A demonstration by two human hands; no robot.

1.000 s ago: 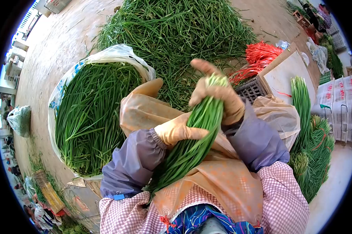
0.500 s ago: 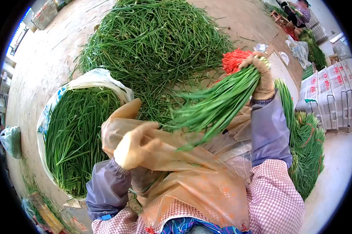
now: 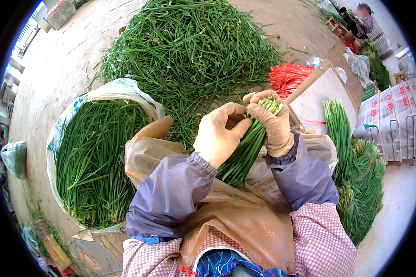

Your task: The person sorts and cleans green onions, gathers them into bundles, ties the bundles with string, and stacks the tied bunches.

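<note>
A bunch of garlic chives [image 3: 245, 157] lies slanted over my lap, its pale cut ends pointing up and away from me. My right hand [image 3: 276, 127], in a tan glove, is wrapped round the bunch just below those ends. From the left, my gloved left hand [image 3: 219, 134] pinches at the bunch's side with thumb and forefinger; the exact stems between the fingertips are hidden. Beyond my right hand lies a heap of red ties [image 3: 288, 77]. A white board [image 3: 325, 94] sits beside the ties, with more chives [image 3: 338, 134] at its right edge.
A large pile of loose chives [image 3: 189, 46] covers the floor ahead. At left stands a plastic-lined container [image 3: 51, 171] packed with chives. Tied bundles [image 3: 367, 194] are stacked at right, near white crates [image 3: 388, 115]. Another person [image 3: 362, 21] sits at the far right.
My right hand has brought the bunch down and left, from beside the red ties to in front of me. My left hand has moved right and up to meet it, closing its fingers at the stems.
</note>
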